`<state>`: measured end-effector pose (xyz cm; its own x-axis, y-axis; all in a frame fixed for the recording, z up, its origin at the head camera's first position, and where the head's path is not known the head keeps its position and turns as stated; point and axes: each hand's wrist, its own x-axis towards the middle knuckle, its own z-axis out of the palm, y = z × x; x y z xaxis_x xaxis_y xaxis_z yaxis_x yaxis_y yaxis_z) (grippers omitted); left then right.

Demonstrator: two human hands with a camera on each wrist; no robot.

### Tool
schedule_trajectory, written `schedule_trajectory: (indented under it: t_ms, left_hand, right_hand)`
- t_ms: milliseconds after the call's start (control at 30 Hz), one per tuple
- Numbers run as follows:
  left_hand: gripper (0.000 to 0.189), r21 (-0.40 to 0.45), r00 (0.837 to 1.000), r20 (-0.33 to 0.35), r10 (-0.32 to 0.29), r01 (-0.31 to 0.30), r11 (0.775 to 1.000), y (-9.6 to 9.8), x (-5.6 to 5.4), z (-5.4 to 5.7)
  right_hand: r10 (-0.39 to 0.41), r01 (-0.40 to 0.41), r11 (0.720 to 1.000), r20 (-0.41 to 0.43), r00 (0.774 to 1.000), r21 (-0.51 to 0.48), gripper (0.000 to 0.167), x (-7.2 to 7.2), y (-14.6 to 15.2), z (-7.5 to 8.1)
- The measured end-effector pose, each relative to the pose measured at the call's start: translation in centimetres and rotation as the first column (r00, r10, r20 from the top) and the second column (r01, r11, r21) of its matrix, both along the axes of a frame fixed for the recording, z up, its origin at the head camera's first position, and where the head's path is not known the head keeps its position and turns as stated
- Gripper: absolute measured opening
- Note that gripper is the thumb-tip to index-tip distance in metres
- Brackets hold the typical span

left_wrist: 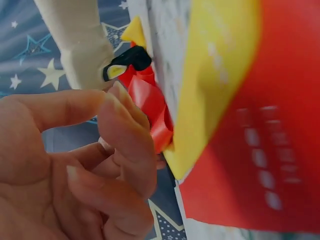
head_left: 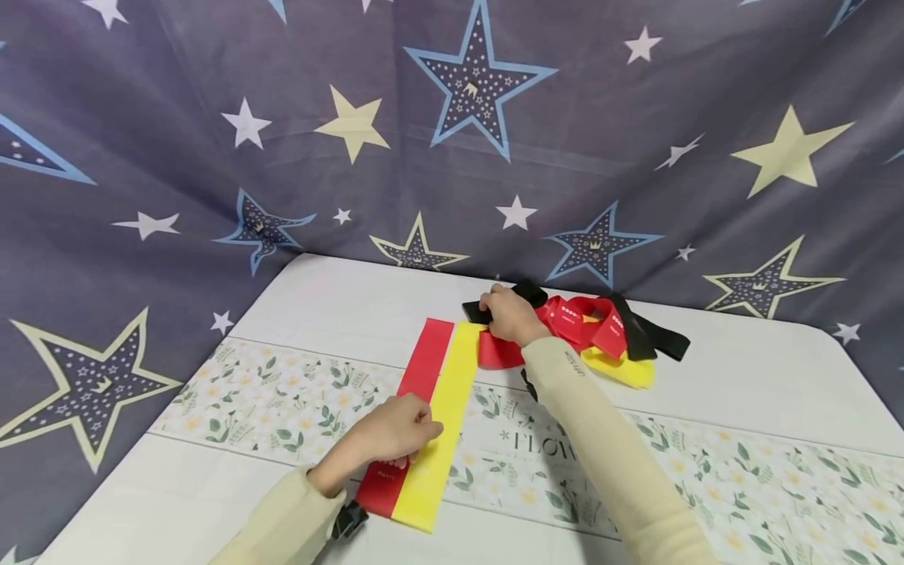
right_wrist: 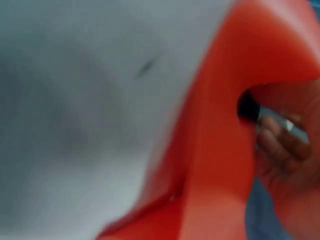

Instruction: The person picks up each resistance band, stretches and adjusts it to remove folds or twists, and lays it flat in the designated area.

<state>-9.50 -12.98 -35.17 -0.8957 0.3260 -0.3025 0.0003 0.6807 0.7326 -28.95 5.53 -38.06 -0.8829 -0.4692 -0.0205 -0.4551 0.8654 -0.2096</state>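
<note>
A red resistance band and a yellow resistance band lie flat side by side on the table. My left hand is over their near part; in the left wrist view its loosely curled fingers hold nothing. Farther back, my right hand grips a black resistance band at the left of a tangled pile. Red bands, black bands and a yellow band make up that pile. A red band blocks part of the right hand in the right wrist view.
The white table has a floral strip with printed lettering across it. Behind the table hangs a dark star-patterned cloth, close to the back edge. My right sleeve reaches across the table's middle.
</note>
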Motion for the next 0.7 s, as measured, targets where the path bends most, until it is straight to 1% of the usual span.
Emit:
schedule_trajectory:
  t_ms: [33,100,233,300,400,467,533,600,667,700]
  left_hand:
    - [0.033,0.009,1.000,-0.002,-0.003,0.003,1.000,0.2,-0.4,0.1]
    - [0.031,0.021,1.000,-0.007,-0.009,0.009,1.000,0.7,-1.3,0.2]
    - [0.026,0.030,1.000,-0.006,-0.009,0.009,1.000,1.5,-3.3,0.3]
    - [0.025,0.038,1.000,0.002,0.001,-0.001,0.999,2.0,-4.3,0.3]
    - [0.024,0.032,1.000,0.019,0.019,-0.020,0.999,2.8,-5.6,0.2]
    - [0.024,0.015,0.999,0.027,0.029,-0.030,0.999,3.2,-6.3,0.1]
    - [0.024,-0.010,0.999,0.032,0.033,-0.033,0.999,3.6,-6.9,-0.2]
    - [0.024,-0.029,0.999,0.027,0.032,-0.031,0.999,3.7,-7.2,-0.4]
    - [0.024,-0.033,0.999,0.035,0.038,-0.037,0.999,3.7,-7.6,-0.5]
    - [0.024,-0.033,0.998,0.037,0.041,-0.040,0.999,3.7,-7.7,-0.6]
  right_hand:
    - [0.022,-0.022,0.999,-0.006,1.000,0.037,0.032,-0.1,0.0,-0.1]
    - [0.057,-0.056,0.995,-0.010,0.998,0.082,0.031,-0.3,0.0,-0.3]
    - [0.086,-0.077,0.988,-0.060,0.994,0.133,0.019,-0.6,-0.1,-0.3]
    - [0.108,-0.091,0.981,-0.094,0.990,0.172,0.013,-0.7,-0.3,-0.4]
    - [0.187,-0.140,0.956,-0.168,0.968,0.256,0.009,-0.7,-0.2,-0.4]
    - [0.248,-0.174,0.937,-0.228,0.941,0.302,0.010,-0.7,-0.2,-0.5]
    - [0.280,-0.179,0.927,-0.289,0.915,0.329,0.012,-0.7,0.0,-0.6]
    - [0.269,-0.156,0.931,-0.331,0.904,0.330,0.012,-0.8,0.1,-0.7]
    - [0.227,-0.118,0.944,-0.346,0.910,0.310,0.012,-0.9,0.2,-0.7]
    - [0.197,-0.097,0.952,-0.340,0.919,0.291,0.011,-1.0,0.4,-0.6]
